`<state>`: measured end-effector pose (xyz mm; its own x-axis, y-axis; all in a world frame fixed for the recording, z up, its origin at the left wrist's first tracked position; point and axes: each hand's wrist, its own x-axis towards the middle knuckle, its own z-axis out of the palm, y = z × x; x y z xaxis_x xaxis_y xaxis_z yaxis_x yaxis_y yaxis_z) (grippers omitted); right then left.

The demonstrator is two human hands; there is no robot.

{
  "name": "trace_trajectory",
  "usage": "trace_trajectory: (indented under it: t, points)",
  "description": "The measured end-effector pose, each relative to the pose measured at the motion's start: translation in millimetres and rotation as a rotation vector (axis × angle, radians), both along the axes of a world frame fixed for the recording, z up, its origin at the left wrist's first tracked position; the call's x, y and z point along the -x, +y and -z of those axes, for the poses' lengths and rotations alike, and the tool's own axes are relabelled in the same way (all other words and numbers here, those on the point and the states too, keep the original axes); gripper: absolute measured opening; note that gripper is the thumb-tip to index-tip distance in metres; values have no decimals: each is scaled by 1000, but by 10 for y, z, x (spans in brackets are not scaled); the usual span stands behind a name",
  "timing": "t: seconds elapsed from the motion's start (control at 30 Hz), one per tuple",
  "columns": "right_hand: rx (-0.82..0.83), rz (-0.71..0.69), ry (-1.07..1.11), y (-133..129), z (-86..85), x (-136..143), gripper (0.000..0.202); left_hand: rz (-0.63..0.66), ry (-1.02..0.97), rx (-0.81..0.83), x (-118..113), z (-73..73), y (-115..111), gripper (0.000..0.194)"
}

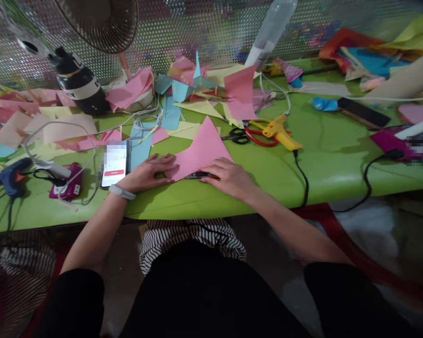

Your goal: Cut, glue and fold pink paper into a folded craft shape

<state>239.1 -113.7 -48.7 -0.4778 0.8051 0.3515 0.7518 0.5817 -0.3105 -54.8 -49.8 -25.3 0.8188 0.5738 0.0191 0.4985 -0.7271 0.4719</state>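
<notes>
A folded sheet of pink paper (206, 148) lies on the green table in front of me, its pointed end facing away. My left hand (151, 172) rests flat on the paper's left end, fingers stretched out. At the near edge of the sheet, my right hand (229, 177) has its fingers bent round a small tool with metal and red parts (197, 174). Most of that tool is covered by the paper and my fingers, so its kind is unclear. Black-handled scissors (240, 136) lie just beyond the paper's right side.
A yellow glue gun (284, 134) and a red-handled tool (261, 139) lie to the right. A lit phone (114, 165), a purple power strip (70, 180) and a blue glue gun (12, 177) are left. Behind stand paper scraps, a black bottle (82, 87) and a fan (98, 21).
</notes>
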Motion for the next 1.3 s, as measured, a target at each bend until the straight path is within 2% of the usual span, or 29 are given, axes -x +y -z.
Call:
trace_trajectory:
  t: [0.17, 0.57, 0.63, 0.7, 0.8, 0.9, 0.97, 1.1, 1.23, 1.3]
  points:
    - [5, 3, 9, -2, -1, -5, 28, 2, 18, -4, -16, 26, -8, 50]
    - [-45, 21, 12, -69, 7, -146, 27, 44, -68, -3, -87, -38, -77, 48]
    - [-53, 21, 28, -101, -1, -202, 26, 1, -117, -2, -88, -31, -65, 47]
    - [-53, 21, 33, -147, -16, -283, 25, -95, -124, -37, -101, -25, -45, 49]
    - [-66, 46, 13, -229, -33, -450, 25, -216, -22, -130, -162, -33, 3, 58]
    - [-102, 100, -1, -294, -21, -633, 26, -267, 65, -159, -258, -66, 61, 65]
    - [-122, 135, 2, -314, 2, -732, 28, -292, 58, -71, -317, -85, 86, 63]
    - [-159, 220, 30, -294, 52, -853, 29, -375, -19, 252, -377, -88, 25, 68]
    - [-163, 328, 26, -199, 99, -907, 30, -393, -163, 544, -405, -98, -194, 66]
    - [-140, 367, 6, -124, 121, -901, 30, -399, -212, 634, -435, -109, -324, 67]
